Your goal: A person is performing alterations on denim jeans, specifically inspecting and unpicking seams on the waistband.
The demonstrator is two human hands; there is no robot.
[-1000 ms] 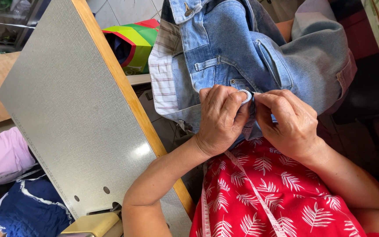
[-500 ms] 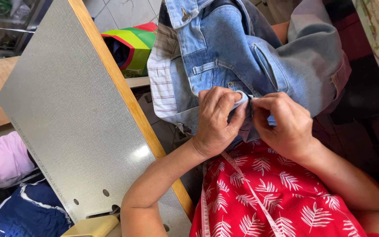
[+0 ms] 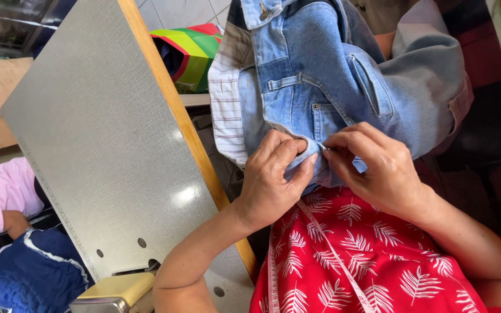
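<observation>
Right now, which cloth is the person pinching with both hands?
The blue denim garment: left hand and right hand pinch its edge. The red leaf-print cloth just lies underneath.

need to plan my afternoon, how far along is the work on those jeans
Done: nothing finished shows on the jeans. In hand: left hand pinches a denim edge, right hand works at the same spot; any tool is too small to tell. Left: cannot tell how much.

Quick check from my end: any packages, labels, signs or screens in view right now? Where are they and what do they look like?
Bag or package: top centre, behind the grey table, beside the jeans; folded panels in green, yellow and red.
No labels, signs or screens show.
</observation>
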